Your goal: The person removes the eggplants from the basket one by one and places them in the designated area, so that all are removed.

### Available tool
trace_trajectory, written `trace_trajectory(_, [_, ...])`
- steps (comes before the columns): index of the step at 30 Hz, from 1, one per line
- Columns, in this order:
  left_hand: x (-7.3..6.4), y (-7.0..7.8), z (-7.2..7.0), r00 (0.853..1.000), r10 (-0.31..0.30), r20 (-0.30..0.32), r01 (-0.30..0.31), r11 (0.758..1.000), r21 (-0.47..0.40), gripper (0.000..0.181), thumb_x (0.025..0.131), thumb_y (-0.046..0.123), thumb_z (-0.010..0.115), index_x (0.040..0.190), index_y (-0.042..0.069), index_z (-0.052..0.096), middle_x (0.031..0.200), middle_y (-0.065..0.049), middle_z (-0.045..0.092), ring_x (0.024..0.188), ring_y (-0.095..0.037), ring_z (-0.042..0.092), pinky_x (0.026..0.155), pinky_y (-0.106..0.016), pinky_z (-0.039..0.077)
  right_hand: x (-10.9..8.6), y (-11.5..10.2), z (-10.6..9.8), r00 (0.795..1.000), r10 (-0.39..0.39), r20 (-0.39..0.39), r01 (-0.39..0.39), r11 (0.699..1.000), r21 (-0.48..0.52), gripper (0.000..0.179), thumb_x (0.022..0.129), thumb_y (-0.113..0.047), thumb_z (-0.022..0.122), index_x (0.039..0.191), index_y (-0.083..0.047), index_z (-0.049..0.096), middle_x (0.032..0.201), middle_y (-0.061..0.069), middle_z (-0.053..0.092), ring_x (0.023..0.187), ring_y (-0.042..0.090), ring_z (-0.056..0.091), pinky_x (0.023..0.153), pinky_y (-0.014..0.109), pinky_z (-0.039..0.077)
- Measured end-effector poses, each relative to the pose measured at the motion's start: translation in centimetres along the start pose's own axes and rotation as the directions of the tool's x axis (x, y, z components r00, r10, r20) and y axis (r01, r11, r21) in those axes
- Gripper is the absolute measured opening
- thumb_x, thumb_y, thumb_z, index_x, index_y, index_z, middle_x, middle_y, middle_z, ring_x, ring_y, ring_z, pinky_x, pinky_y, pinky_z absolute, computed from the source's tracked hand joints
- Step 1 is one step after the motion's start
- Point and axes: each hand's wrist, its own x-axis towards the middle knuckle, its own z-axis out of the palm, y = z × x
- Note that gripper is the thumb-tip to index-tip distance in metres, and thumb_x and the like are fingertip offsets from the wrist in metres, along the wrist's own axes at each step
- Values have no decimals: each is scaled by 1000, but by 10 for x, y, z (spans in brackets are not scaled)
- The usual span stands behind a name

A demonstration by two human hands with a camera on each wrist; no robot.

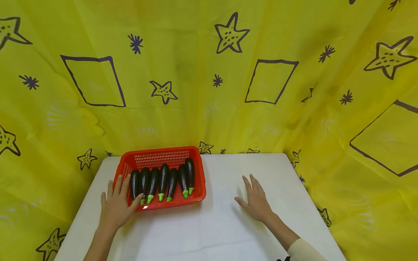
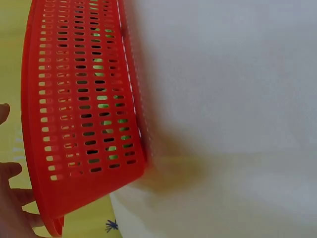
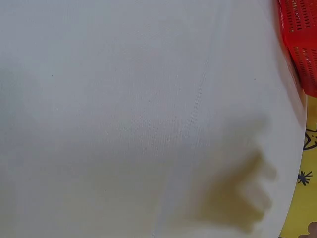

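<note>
A red plastic basket (image 1: 163, 206) with slotted walls stands at the back left of the white table. Several glossy dark eggplants (image 1: 163, 179) lie side by side inside it, green stem ends towards the front. My left hand (image 1: 115, 208) is at the basket's left front corner, fingers spread and holding nothing; whether it touches the rim I cannot tell. In the left wrist view, its fingers (image 2: 10, 171) show beside the basket wall (image 2: 79, 99). My right hand (image 1: 258, 203) hovers over the table to the right of the basket, fingers extended, with nothing in it.
The white table (image 1: 222, 232) is bordered at the back and sides by a yellow curtain (image 1: 196, 119) printed with stars and squares. Shadow from the right hand falls on the tabletop. The basket's end (image 3: 302, 49) appears at the right wrist view's upper right.
</note>
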Motion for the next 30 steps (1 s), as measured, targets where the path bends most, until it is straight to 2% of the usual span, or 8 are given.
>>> trace_trajectory(3, [4, 0, 3, 1000, -4, -27, 4, 1000, 2, 87, 96, 45, 69, 160, 2, 30, 159, -38, 28, 144, -66, 19, 104, -86, 17, 3, -4, 4, 1000, -6, 16, 5, 1000, 13, 87, 98, -41, 73, 161, 0, 31, 163, 36, 24, 144, 58, 29, 110, 74, 30])
trace_trajectory(8, [10, -4, 6, 996, -58, -71, 57, 998, -19, 83, 94, 33, 72, 157, -4, 31, 155, -41, 28, 139, -69, 23, 101, -85, 23, 9, -11, 9, 999, -7, 42, 6, 999, 34, 86, 99, -42, 71, 162, -1, 30, 163, 35, 24, 145, 57, 29, 111, 73, 29])
trace_trajectory(12, [14, -7, 5, 991, -125, -55, 120, 989, -91, 83, 96, 24, 70, 158, -8, 26, 153, -43, 28, 134, -68, 32, 97, -83, 34, 14, -16, 11, 999, -7, 45, 5, 999, 52, 84, 99, -40, 71, 161, -1, 30, 163, 35, 24, 146, 57, 29, 110, 75, 29])
trace_trajectory(15, [19, -10, 3, 979, -205, 2, 203, 965, -166, 86, 97, 20, 68, 161, -9, 18, 154, -43, 26, 132, -65, 38, 97, -79, 39, 18, -20, 13, 999, -9, 51, 6, 998, 54, 84, 99, -40, 71, 162, -1, 30, 163, 34, 25, 146, 56, 28, 110, 75, 30])
trace_trajectory(18, [27, -15, 0, 955, -289, 62, 295, 924, -245, 89, 98, 19, 65, 162, -9, 10, 154, -44, 27, 132, -65, 40, 100, -78, 38, 23, -26, 13, 998, -19, 53, 16, 998, 61, 84, 99, -40, 71, 162, -2, 30, 164, 33, 25, 146, 55, 29, 110, 74, 31])
trace_trajectory(21, [36, -23, -4, 934, -336, 118, 356, 881, -311, 87, 101, 19, 60, 162, -10, 5, 150, -46, 33, 129, -63, 45, 101, -75, 40, 31, -33, 13, 998, -33, 56, 29, 998, 63, 85, 99, -40, 71, 163, -3, 29, 164, 32, 25, 147, 53, 29, 111, 72, 32])
trace_trajectory(26, [47, -43, -8, 905, -338, 259, 416, 829, -373, 80, 107, 24, 53, 160, -13, 6, 144, -47, 40, 122, -59, 54, 96, -65, 50, 45, -45, 15, 996, -67, 50, 64, 995, 73, 84, 99, -40, 70, 163, -4, 29, 165, 30, 26, 148, 50, 30, 112, 70, 32])
trace_trajectory(30, [52, -55, -7, 893, -298, 336, 424, 809, -408, 78, 108, 27, 53, 159, -14, 10, 144, -45, 40, 119, -55, 56, 90, -56, 55, 54, -54, 15, 995, -90, 46, 86, 992, 87, 83, 100, -39, 70, 163, -4, 28, 165, 28, 26, 148, 49, 30, 113, 69, 32])
